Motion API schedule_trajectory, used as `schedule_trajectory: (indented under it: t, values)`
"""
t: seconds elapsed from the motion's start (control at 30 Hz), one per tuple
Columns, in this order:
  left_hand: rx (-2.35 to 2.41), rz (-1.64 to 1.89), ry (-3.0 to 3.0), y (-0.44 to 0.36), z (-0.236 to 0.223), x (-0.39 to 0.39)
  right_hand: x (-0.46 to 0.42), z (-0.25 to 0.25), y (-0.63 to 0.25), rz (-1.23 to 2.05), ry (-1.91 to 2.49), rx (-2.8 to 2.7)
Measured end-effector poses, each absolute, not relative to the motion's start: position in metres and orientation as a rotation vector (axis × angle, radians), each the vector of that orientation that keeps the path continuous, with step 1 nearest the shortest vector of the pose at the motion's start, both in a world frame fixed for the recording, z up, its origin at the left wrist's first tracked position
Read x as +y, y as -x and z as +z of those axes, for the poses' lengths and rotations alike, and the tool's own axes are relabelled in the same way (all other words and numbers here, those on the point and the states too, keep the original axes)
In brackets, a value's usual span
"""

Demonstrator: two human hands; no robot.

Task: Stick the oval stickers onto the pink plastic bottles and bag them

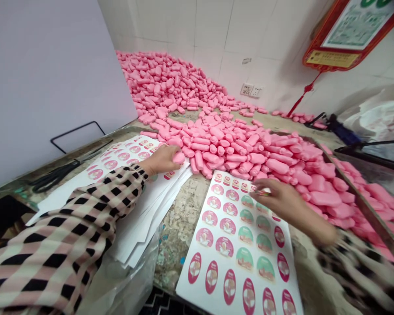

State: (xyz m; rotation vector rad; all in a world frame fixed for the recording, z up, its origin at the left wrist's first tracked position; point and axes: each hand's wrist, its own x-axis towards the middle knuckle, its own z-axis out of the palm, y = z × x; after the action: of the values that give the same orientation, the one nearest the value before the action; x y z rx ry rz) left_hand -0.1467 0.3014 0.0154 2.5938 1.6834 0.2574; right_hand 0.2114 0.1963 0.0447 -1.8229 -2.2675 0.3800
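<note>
My left hand is closed around a small pink plastic bottle, above a fanned stack of printed sticker sheets. On the right, my right hand hovers over the upper part of a single sticker sheet. Its thumb and fingers pinch a small pale sticker, partly hidden and slightly blurred. That sheet carries round pink, green arched and oval dark pink labels, with a row of small ones along its top edge. Just beyond both hands lies a heap of pink bottles.
More pink bottles pile against the tiled wall at the back left. A pale panel stands on the left, with black cord below it. A wooden strip edges the heap at right. Clear plastic bags lie far right.
</note>
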Motion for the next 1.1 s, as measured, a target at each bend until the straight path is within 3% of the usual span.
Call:
schedule_trajectory:
  t: [0.17,0.3,0.8,1.1]
  values:
    - [1.773,0.197,-2.616,0.141,0.014,0.302,0.238,0.035,-0.085,0.030,1.759,-2.527]
    - [1.822,0.157,-2.659,0.137,0.014,0.302,0.261,0.011,-0.042,-0.067,1.853,-2.493]
    - [1.556,0.010,-2.882,0.139,0.019,0.313,0.278,-0.006,-0.038,0.001,1.936,-2.354]
    - [1.741,0.112,-2.831,0.143,0.021,0.310,0.285,0.000,-0.041,0.209,1.995,-2.258]
